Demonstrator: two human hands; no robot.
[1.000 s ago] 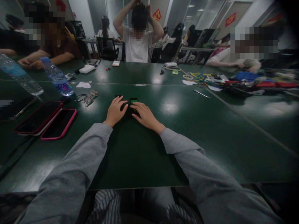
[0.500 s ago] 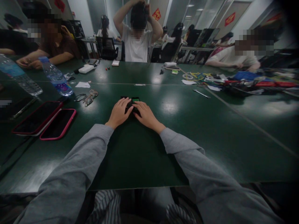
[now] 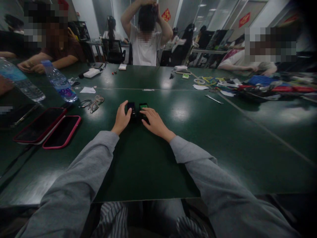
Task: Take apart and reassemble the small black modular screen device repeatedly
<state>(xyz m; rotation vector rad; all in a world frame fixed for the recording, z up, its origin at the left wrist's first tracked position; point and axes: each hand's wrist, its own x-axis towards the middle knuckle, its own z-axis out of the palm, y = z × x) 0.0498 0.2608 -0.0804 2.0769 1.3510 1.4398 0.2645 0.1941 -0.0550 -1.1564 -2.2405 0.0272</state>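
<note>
Right now the left hand (image 3: 122, 118) has its fingers curled around a small black device (image 3: 131, 108) that lies flat on the dark green tabletop (image 3: 153, 165), well in from the near edge; thumb and fingers close narrowly on its sides, so this grip is holding it. Just beside it, touching or almost touching, lies a second small device with a green face (image 3: 143, 106). The right hand (image 3: 155, 122) rests on that one with fingers spread loosely and laid flat, a wide grip that clasps nothing. Toward the left edge lie two phones in pink cases (image 3: 48, 128), side by side, and a pair of glasses (image 3: 92, 103) sits between them and the hands. Farther toward the far left corner stand two water bottles (image 3: 60, 82). Across the far edge a person in a white shirt (image 3: 145, 43) has both arms raised.
</note>
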